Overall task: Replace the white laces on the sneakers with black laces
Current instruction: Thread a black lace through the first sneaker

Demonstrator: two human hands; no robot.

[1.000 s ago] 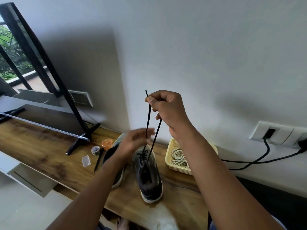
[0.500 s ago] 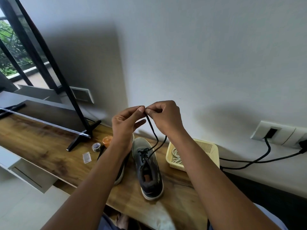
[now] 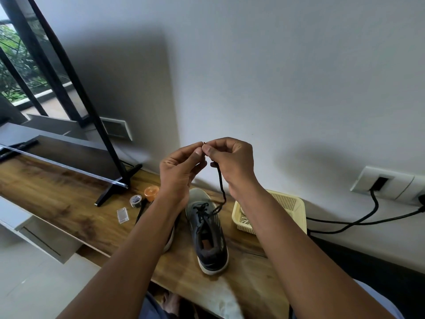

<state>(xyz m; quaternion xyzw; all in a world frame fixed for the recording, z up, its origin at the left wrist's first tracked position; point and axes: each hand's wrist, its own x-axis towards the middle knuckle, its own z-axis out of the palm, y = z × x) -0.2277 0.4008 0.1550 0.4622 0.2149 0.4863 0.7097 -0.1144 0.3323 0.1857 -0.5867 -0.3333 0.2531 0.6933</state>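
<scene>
Two bare forearms are seen reaching forward from the bottom of the view over a wooden worktop (image 3: 69, 199). On the worktop, nearest the viewer, a dark grey sneaker (image 3: 208, 236) with a white sole is stood upright, heel toward the viewer, with a black lace (image 3: 221, 187) threaded through its upper eyelets. A second sneaker (image 3: 171, 236) is set just beside it on the left, mostly hidden by the left forearm. Above the shoes, the left hand (image 3: 178, 169) and right hand (image 3: 232, 162) are raised together, fingertips touching; the lace's end is pinched between thumb and forefinger of the right hand, and the left hand's thumb and forefinger appear to be closed on the same tip, though this is hard to make out. The lace is hung slack from the hands down to the shoe. To the right, a yellow basket (image 3: 287, 203) is placed, with white laces (image 3: 245, 221) partly visible inside. Further left, a clear plastic case (image 3: 122, 215), a tape roll (image 3: 135, 201) and an orange cup (image 3: 151, 192) are found near a monitor stand (image 3: 119, 185). A wall socket (image 3: 388, 184) is seen at far right.
</scene>
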